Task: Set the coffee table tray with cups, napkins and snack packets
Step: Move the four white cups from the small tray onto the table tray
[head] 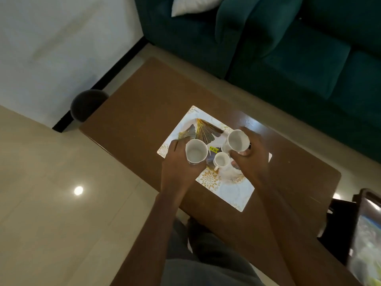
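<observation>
A white tray (pixel 233 193) with gold leaf and flower patterns lies on the brown coffee table (pixel 144 104). My left hand (pixel 175 164) grips a white cup (pixel 195 151) held above the tray's left side. My right hand (pixel 250 159) grips a second white cup (pixel 238 140) above the tray's far right part. A third, smaller-looking white cup (pixel 221 161) with a handle stands on the tray between my hands. A yellow price sticker (pixel 213 149) shows on the tray.
A teal sofa (pixel 288 48) with a white cushion (pixel 191 5) runs behind the table. A dark round bin (pixel 86 105) stands at the table's far left corner. A dark side unit (pixel 362 230) sits at the right. Pale tiled floor lies to the left.
</observation>
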